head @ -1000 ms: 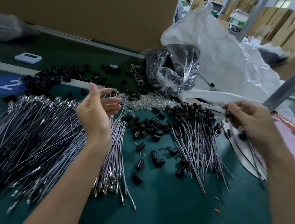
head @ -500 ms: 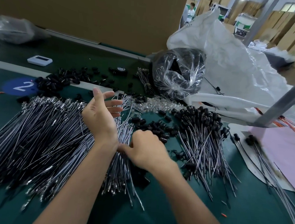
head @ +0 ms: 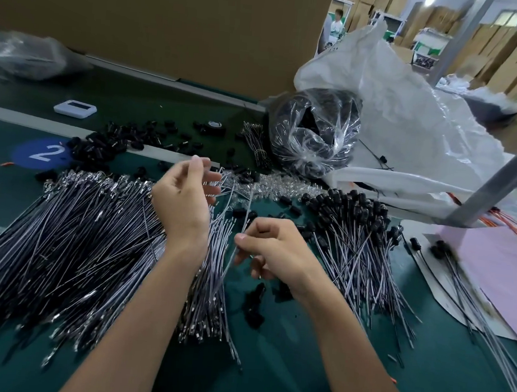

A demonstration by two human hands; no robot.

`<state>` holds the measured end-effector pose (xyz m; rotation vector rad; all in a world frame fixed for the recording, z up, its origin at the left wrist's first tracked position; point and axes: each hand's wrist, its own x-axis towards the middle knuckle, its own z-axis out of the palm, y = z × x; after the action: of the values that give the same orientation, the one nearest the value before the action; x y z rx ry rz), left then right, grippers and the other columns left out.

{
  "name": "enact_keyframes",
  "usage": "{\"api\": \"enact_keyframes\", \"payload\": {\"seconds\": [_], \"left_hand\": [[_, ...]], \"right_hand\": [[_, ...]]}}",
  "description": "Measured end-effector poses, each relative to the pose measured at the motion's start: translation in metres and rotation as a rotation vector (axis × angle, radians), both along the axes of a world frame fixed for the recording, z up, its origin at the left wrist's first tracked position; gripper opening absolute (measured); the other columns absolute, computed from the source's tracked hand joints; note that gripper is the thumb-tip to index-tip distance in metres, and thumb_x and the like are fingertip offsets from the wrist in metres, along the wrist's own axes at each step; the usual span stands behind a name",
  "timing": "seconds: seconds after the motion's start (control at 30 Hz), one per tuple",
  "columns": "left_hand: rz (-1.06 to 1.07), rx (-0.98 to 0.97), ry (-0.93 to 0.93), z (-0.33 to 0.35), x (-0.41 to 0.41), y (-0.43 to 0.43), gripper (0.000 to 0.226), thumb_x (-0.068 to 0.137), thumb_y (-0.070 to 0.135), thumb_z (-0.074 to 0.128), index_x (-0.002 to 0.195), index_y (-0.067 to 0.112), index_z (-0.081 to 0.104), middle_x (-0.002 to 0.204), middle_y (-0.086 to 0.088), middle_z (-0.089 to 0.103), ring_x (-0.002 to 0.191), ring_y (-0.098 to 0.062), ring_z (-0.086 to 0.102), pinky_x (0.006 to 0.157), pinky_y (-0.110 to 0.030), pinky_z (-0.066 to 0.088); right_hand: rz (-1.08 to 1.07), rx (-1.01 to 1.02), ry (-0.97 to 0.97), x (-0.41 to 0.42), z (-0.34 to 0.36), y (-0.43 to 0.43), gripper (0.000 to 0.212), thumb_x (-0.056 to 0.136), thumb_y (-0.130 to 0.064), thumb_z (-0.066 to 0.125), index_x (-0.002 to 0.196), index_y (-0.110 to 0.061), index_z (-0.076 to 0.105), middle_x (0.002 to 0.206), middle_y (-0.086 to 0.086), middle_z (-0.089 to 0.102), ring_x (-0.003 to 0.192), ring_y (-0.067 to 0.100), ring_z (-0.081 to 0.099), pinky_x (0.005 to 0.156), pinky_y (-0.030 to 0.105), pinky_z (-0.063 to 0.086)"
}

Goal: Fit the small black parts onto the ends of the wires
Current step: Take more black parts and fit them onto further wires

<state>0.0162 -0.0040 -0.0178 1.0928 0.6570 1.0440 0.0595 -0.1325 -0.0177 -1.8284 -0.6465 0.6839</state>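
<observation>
Right hand (head: pixel 277 253) pinches one wire (head: pixel 245 213) mid-counter; left hand (head: pixel 182 202) curls round a few strands (head: pixel 225 197). Wire heap (head: pixel 71 236) crowds the left edge; bare counter (head: pixel 284 368) lies near.

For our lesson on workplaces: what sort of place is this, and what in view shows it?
Probably a factory assembly line: a green work surface with a numbered station mark, heaps of wires beside loose black parts, and stacked cardboard boxes behind.

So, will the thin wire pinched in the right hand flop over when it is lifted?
Probably only a little: above the right hand the wire stands nearly straight, unsupported. It seems light, since a fingertip pinch alone carries it.
</observation>
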Motion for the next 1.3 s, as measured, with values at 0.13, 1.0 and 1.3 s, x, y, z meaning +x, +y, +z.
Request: {"api": "enact_keyframes", "payload": {"seconds": [0.13, 1.0, 1.3], "left_hand": [[0.039, 0.173, 0.086, 0.029, -0.017, 0.021, 0.013, 0.097, 0.015, 0.058, 0.093, 0.022, 0.068, 0.08, 0.006, 0.072, 0.075, -0.009, 0.07, 0.067, -0.022, 0.054], [-0.182, 0.809, 1.463, 0.0, -0.064, 0.066, 0.039, 0.092, 0.045, 0.064, 0.074, 0.011, 0.063, 0.065, -0.005, 0.061, 0.064, -0.024, 0.062, 0.061, -0.03, 0.048], [-0.18, 0.676, 0.729, 0.021, -0.053, 0.03, 0.005, 0.089, 0.021, 0.07, 0.084, 0.02, 0.071, 0.061, 0.005, 0.071, 0.061, -0.008, 0.068, 0.061, -0.028, 0.056]], "right_hand": [[-0.009, 0.366, 0.095, -0.003, 0.0, -0.009, 0.014, 0.095, -0.011, 0.059, 0.082, -0.011, 0.064, 0.081, 0.009, 0.072, 0.05, 0.011, 0.054, 0.042, 0.019, 0.04], [-0.122, 0.388, 0.047, 0.003, -0.01, -0.031, 0.004, 0.088, -0.008, 0.068, 0.088, -0.005, 0.068, 0.07, 0.008, 0.069, 0.05, 0.012, 0.055, 0.044, 0.019, 0.043], [-0.142, 0.414, -0.02, -0.006, -0.011, -0.024, 0.007, 0.087, -0.014, 0.071, 0.08, -0.012, 0.072, 0.069, 0.008, 0.07, 0.052, 0.009, 0.055, 0.049, 0.017, 0.043]]}}
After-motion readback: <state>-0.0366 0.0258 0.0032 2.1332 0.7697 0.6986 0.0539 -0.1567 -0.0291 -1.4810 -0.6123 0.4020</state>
